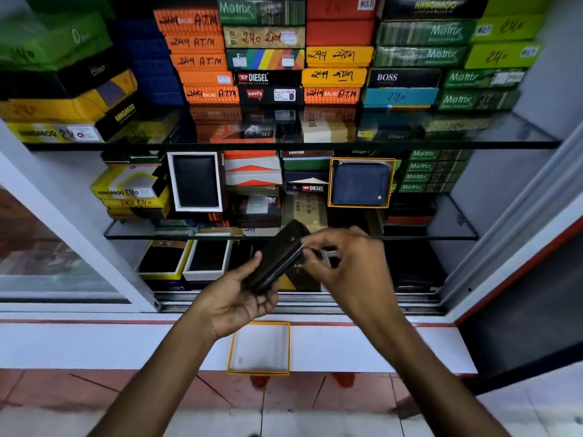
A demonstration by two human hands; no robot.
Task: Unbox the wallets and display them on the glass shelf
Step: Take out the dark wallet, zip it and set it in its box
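A black wallet [279,255] is held tilted in front of the cabinet, gripped from below by my left hand [244,293]. My right hand [342,258] pinches the wallet's right edge, where something small and pale shows between the fingers. An empty box [235,348], white inside with a yellow rim, lies on the white ledge below my hands. On the middle glass shelf [454,230] a blue wallet [359,184] stands in a yellow-rimmed box and a black wallet [195,181] stands in a white box.
The upper glass shelf [520,134] carries stacked wallet boxes in orange, green, yellow and black. More boxes fill the middle shelf. Two open boxes [186,260] with dark wallets sit on the bottom level. A sliding glass door [63,247] is at left, its frame at right.
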